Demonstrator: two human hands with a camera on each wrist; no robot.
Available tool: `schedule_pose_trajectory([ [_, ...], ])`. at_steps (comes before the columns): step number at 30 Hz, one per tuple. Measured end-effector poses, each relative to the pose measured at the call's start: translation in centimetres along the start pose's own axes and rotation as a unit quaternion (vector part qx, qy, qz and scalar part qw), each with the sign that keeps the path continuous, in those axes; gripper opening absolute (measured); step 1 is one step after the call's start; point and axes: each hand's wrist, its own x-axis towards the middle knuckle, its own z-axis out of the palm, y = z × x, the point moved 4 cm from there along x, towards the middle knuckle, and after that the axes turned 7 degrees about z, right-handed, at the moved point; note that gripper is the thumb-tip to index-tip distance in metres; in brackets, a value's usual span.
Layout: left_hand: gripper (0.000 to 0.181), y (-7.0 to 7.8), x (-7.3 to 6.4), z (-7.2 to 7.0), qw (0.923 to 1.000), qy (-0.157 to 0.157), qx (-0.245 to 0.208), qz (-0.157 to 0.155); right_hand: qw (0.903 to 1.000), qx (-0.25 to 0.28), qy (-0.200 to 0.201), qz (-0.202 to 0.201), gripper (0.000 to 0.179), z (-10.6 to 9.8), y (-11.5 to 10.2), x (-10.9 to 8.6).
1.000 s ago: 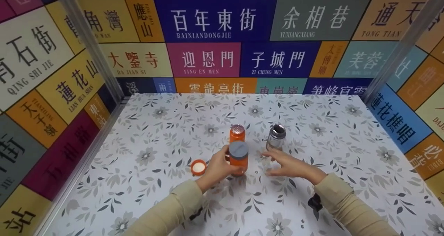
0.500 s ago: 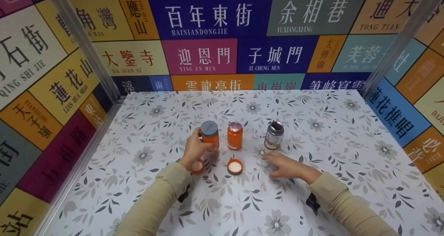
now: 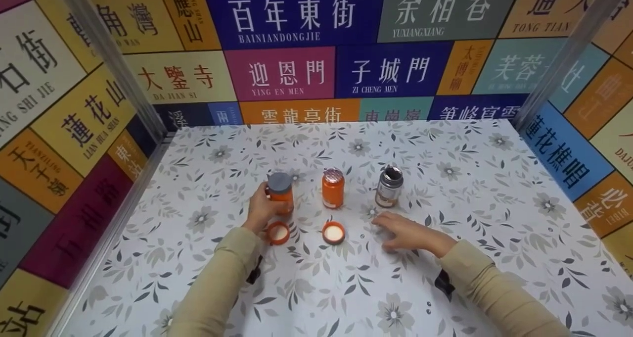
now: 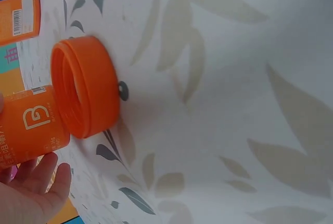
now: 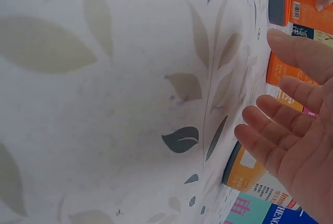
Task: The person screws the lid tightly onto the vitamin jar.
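Note:
An orange bottle with a grey top [image 3: 280, 193] stands upright at the left, and my left hand [image 3: 262, 211] grips its side, thumb in front. Beneath it in the head view lies an orange round cap [image 3: 278, 233], large in the left wrist view [image 4: 88, 86]. My right hand [image 3: 408, 233] hovers low over the table with loosely bent fingers and holds nothing. Nearest it is a silver-labelled bottle [image 3: 389, 191] with torn foil round its dark mouth. Between the hands stands an orange bottle with foil over its mouth [image 3: 333, 188].
A second round cap [image 3: 334, 233], pale inside, lies in front of the middle bottle. The table [image 3: 346, 297] has a white floral cover. Walls printed with street names [image 3: 296, 18] enclose its back and sides.
My left hand has moved the grey-topped bottle from in front of the middle bottle to the far left of the row, uncovering the second cap. My right hand has hardly moved.

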Motion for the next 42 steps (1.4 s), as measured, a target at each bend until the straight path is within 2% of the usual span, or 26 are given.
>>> schedule_pose_trajectory([
  [5,0.066,-0.2,0.2,-0.1,1.0000,-0.001,0.000,0.006,0.9999,-0.006,0.008,-0.002,0.059,-0.5,-0.1,0.3],
  [9,0.067,-0.3,0.3,-0.2,1.0000,-0.001,-0.003,-0.002,0.9995,-0.018,0.017,-0.018,0.057,-0.7,-0.5,0.7],
  [12,0.068,-0.4,0.3,-0.1,1.0000,-0.007,-0.003,-0.002,0.9995,-0.016,0.024,-0.015,0.056,-1.0,-0.7,1.1],
  [15,0.072,-0.5,0.1,0.0,0.9998,-0.017,-0.006,0.002,0.9986,-0.010,0.051,-0.005,0.056,-1.4,-0.9,1.7],
  [21,0.082,-1.2,-1.0,-0.2,0.9995,-0.032,0.000,0.007,0.9904,0.054,0.125,0.024,0.055,-2.3,-1.7,3.3],
  [25,0.082,-1.7,-2.1,-0.5,0.9984,-0.048,0.026,-0.014,0.9767,0.114,0.176,0.045,0.056,-2.6,-2.4,4.5],
  [28,0.079,-2.1,-3.0,-0.7,0.9960,-0.066,0.050,-0.035,0.9601,0.182,0.201,0.070,0.059,-2.6,-2.9,5.5],
  [34,0.076,-2.3,-4.8,-0.5,0.9899,-0.095,0.101,-0.029,0.9250,0.297,0.200,0.128,0.072,-1.8,-3.0,7.9],
  [37,0.073,-2.3,-5.5,-0.1,0.9873,-0.095,0.127,-0.014,0.9173,0.318,0.194,0.141,0.076,-1.2,-3.3,8.9],
  [42,0.070,-2.5,-5.8,0.2,0.9846,-0.086,0.152,-0.009,0.9076,0.338,0.201,0.147,0.081,-0.3,-3.9,10.2],
])
